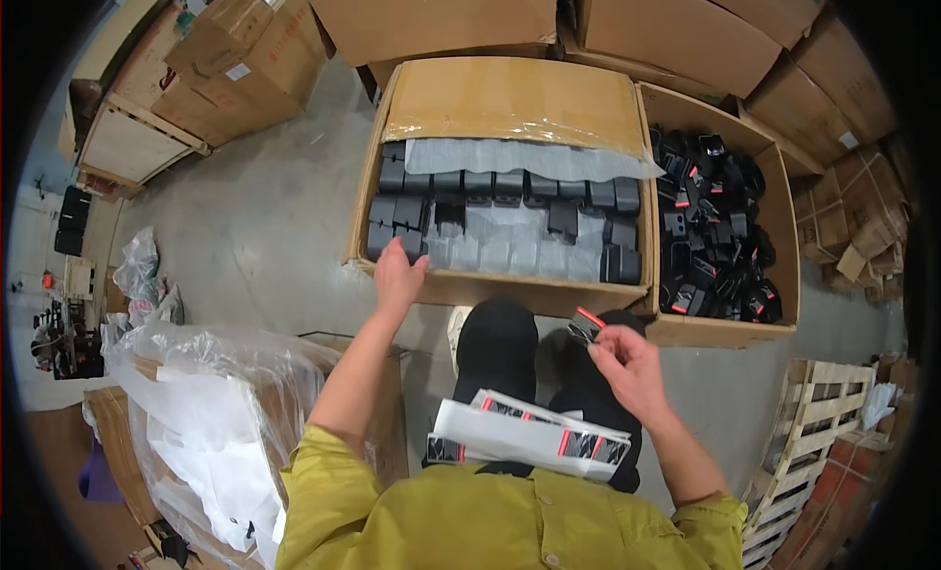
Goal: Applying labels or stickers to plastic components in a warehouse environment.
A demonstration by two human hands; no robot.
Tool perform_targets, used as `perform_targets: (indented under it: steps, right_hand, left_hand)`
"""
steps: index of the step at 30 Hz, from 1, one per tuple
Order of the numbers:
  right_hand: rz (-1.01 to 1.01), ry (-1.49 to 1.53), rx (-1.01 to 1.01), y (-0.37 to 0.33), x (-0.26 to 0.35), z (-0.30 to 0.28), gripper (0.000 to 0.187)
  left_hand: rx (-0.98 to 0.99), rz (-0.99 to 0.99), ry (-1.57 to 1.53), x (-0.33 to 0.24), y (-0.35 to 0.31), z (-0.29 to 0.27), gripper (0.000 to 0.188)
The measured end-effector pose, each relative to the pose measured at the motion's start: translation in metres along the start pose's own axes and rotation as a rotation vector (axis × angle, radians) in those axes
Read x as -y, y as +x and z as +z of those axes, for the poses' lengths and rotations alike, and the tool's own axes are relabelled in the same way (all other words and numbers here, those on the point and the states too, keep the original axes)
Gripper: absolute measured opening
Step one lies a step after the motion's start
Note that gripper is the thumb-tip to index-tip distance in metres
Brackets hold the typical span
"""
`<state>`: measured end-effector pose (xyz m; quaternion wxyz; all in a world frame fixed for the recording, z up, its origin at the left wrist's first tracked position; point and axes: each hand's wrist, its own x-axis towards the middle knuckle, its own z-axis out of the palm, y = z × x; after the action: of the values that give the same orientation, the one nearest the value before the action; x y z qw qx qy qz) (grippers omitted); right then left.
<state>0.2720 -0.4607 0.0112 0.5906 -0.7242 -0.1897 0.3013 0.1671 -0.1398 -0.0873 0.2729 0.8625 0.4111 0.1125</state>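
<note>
my right fingers (609,360) edge-pinch a probably light, bendy red-edged label (587,322); my loosely spread left fingers (396,249) touch a black case (379,239).

The label (588,325) is red and dark grey; the label sheets (505,432) are white with red-and-black blocks. The boxy parts (397,214) are charcoal, the carton (461,289) brown, the shirt (470,523) yellow-green.

Set on the person's head, left one of two. Looks steeply down and a little forward, past the very near yellow-green shirt (598,516), to left hand (397,276), right hand (629,366) and middle carton (510,99). Reaches, farther off, large cartons (441,21) at upper edge. Bends straight edges, being wide fisheye.
</note>
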Motion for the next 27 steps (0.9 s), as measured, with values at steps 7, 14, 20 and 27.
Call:
perform_targets:
  steps: [7, 14, 20, 27]
  right_hand:
    - [0.146, 0.122, -0.04, -0.005, -0.02, -0.005, 0.018]
    - [0.097, 0.172, -0.049, 0.002, -0.01, -0.01, 0.024]
    - [-0.009, 0.276, 0.098, 0.01, 0.021, 0.01, 0.065]
    - [0.21, 0.714, 0.424, -0.012, 0.073, 0.033, 0.08]
  left_hand:
    - [0.009, -0.145, 0.488, 0.008, 0.035, 0.046, 0.056]
    - [-0.039, -0.404, -0.646, 0.016, 0.038, 0.009, 0.043]
    - [0.932, -0.593, -2.139, -0.09, -0.062, -0.062, 0.051]
    - [1.241, -0.534, -1.73, -0.136, -0.147, -0.069, 0.04]
